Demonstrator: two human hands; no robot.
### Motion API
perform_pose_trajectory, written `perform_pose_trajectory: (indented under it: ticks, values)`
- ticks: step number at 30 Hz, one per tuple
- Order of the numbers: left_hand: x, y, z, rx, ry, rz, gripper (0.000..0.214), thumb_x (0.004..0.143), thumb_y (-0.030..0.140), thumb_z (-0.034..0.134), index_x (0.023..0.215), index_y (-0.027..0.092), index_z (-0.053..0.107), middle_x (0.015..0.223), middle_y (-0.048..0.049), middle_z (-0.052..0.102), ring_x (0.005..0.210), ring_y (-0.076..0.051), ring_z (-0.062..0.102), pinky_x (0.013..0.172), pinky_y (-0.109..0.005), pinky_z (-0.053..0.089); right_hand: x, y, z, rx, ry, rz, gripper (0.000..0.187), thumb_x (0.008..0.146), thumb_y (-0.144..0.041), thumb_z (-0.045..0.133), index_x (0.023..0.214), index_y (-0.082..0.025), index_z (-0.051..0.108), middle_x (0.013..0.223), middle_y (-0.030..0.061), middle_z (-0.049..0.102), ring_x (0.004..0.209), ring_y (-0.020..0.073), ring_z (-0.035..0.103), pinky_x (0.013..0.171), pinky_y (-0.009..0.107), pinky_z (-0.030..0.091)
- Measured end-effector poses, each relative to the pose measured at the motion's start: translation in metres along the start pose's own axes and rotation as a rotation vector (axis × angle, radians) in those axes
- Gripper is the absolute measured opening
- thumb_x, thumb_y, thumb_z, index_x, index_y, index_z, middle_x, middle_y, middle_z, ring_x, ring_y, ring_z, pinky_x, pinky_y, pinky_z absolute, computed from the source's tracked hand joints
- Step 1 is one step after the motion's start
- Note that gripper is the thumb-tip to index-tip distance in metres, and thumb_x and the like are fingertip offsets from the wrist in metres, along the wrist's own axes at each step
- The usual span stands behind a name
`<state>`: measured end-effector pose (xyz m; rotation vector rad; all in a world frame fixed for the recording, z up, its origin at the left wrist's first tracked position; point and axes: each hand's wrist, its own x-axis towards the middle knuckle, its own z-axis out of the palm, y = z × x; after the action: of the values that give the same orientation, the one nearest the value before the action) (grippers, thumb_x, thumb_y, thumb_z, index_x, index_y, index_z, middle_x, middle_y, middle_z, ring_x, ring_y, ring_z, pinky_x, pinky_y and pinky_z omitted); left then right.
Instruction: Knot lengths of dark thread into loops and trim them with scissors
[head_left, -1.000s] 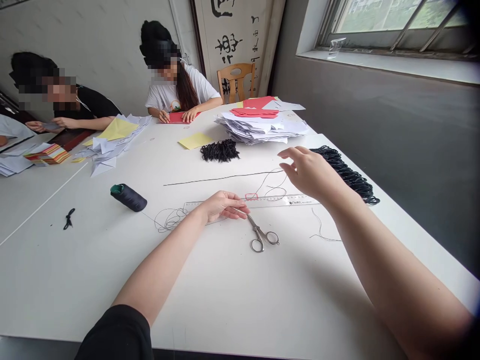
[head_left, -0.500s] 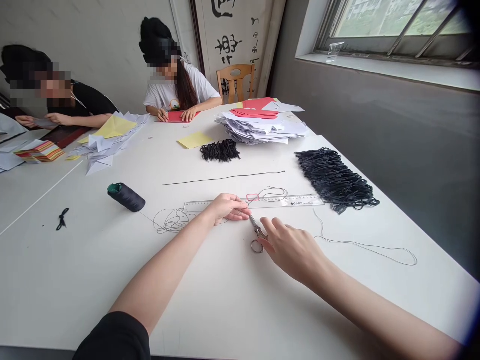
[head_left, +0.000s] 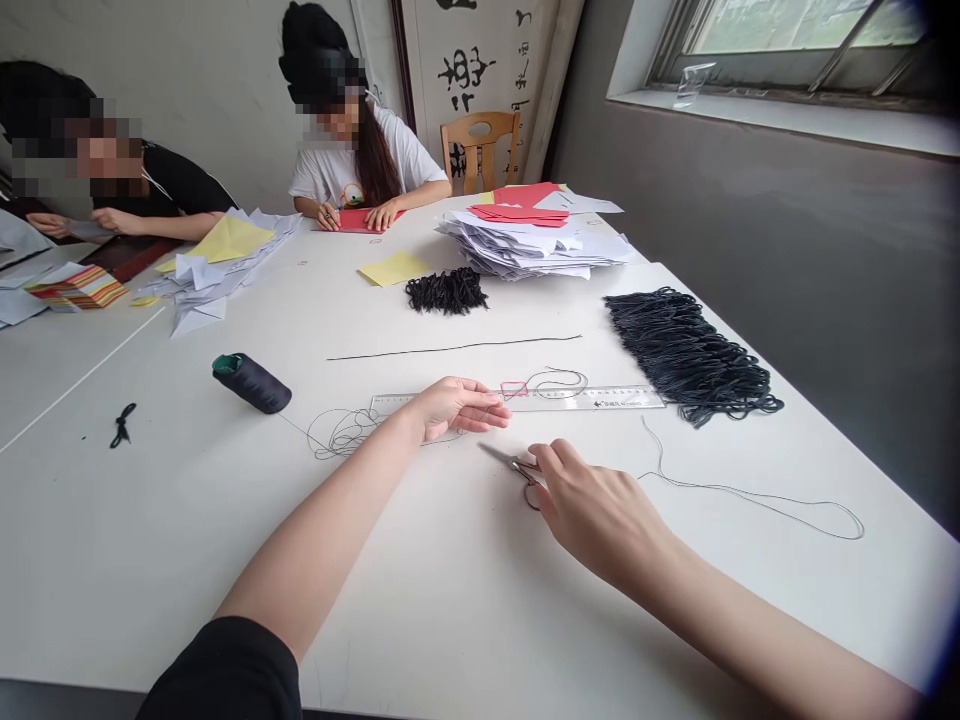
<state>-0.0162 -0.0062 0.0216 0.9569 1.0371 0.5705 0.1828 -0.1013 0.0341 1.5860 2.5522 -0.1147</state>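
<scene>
Working at a long white table point(head_left: 112, 560), this person has both hands close together by a clear plastic ruler point(head_left: 585, 399). The left hand point(head_left: 457, 408) lies nearly flat, fingers pressed together, its heel over the ruler's lower edge, probably pinning it against sliding; whether it traps any thread, can't tell. The right hand point(head_left: 596, 512) has its fingers curled over the steel scissors point(head_left: 499, 456), hiding most of the handles, with the blades aimed toward the left hand, so they look gripped for use. Thin black thread point(head_left: 337, 433) trails from a dark spool point(head_left: 251, 383) toward the left hand. A big bundle of black cord loops point(head_left: 690, 355) sits off to the right, within easy reach.
</scene>
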Motion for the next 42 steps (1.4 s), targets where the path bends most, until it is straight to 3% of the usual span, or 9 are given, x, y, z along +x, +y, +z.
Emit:
perform_pose_trajectory:
  ticks: [6, 10, 12, 16, 21, 42]
  values:
    - [-0.001, 0.000, -0.002, 0.013, -0.044, 0.004, 0.032, 0.067, 0.036, 0.082, 0.082, 0.011, 0.067, 0.095, -0.0130, 0.073, 0.090, -0.022, 0.070, 0.083, -0.030, 0.051, 0.004, 0.011, -0.001, 0.094, -0.060, -0.044, 0.020, 0.086, -0.017, 0.050, 0.106, -0.018, 0.055, 0.097, 0.0061, 0.057, 0.052, 0.0141, 0.054, 0.045, 0.027, 0.023]
    - [0.000, -0.001, -0.004, 0.037, -0.090, 0.004, 0.030, 0.068, 0.035, 0.080, 0.082, 0.012, 0.068, 0.095, -0.0123, 0.073, 0.091, -0.021, 0.070, 0.084, -0.030, 0.051, 0.010, 0.018, 0.001, 0.300, -0.010, -0.075, 0.021, 0.084, -0.019, 0.053, 0.104, -0.021, 0.056, 0.104, 0.0033, 0.060, 0.058, 0.0126, 0.057, 0.053, 0.026, 0.033]
    - [0.000, -0.002, -0.005, 0.045, -0.105, 0.007, 0.028, 0.070, 0.035, 0.079, 0.082, 0.013, 0.068, 0.096, -0.0117, 0.073, 0.091, -0.020, 0.069, 0.083, -0.029, 0.051, 0.014, 0.020, 0.000, 0.409, 0.015, -0.048, 0.016, 0.085, -0.023, 0.052, 0.100, -0.022, 0.055, 0.097, 0.0013, 0.063, 0.060, 0.0130, 0.057, 0.056, 0.026, 0.036]
    - [0.001, -0.001, -0.005, 0.042, -0.117, 0.016, 0.024, 0.072, 0.034, 0.078, 0.081, 0.014, 0.067, 0.097, -0.0105, 0.073, 0.090, -0.017, 0.068, 0.083, -0.029, 0.051, 0.017, 0.018, -0.003, 0.461, 0.023, -0.011, 0.010, 0.086, -0.031, 0.047, 0.087, -0.021, 0.048, 0.073, -0.0015, 0.060, 0.056, 0.0138, 0.052, 0.055, 0.025, 0.033]
    - [0.000, -0.001, -0.005, 0.034, -0.117, 0.027, 0.025, 0.072, 0.034, 0.078, 0.082, 0.013, 0.068, 0.096, -0.0112, 0.073, 0.091, -0.017, 0.067, 0.083, -0.029, 0.050, 0.015, 0.015, -0.008, 0.482, -0.063, -0.014, 0.025, 0.088, -0.044, 0.044, 0.078, -0.022, 0.047, 0.061, -0.0018, 0.054, 0.053, 0.0146, 0.046, 0.052, 0.026, 0.029]
    - [0.001, -0.002, -0.006, 0.077, -0.113, 0.034, 0.030, 0.068, 0.039, 0.080, 0.082, 0.013, 0.070, 0.096, -0.0114, 0.073, 0.090, -0.020, 0.069, 0.085, -0.032, 0.050, 0.023, 0.014, -0.002, 0.647, -0.168, -0.082, 0.032, 0.089, -0.046, 0.044, 0.070, -0.020, 0.044, 0.063, -0.0001, 0.054, 0.054, 0.0129, 0.044, 0.052, 0.027, 0.031]
